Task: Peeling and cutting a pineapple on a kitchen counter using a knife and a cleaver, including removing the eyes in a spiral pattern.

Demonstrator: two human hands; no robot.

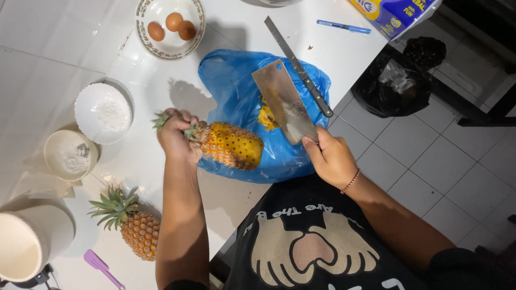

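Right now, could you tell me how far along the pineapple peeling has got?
Partly done: the pineapple in the left hand shows bare yellow flesh at its cut end, and scraps lie on the blue bag. The right hand holds the cleaver above it. Most skin remains, and a second pineapple sits whole.

My left hand [174,137] grips the crown end of the peeled pineapple [232,145], which lies on the plastic bag [236,96]. To the right of that grip my right hand [330,158] holds the cleaver [284,102] over the bag. Beyond the cleaver lies a long knife [298,67]. Left of the grip sit two bowls [102,113]; behind it, a bowl of eggs [171,27]; nearer me, a whole pineapple [134,225].
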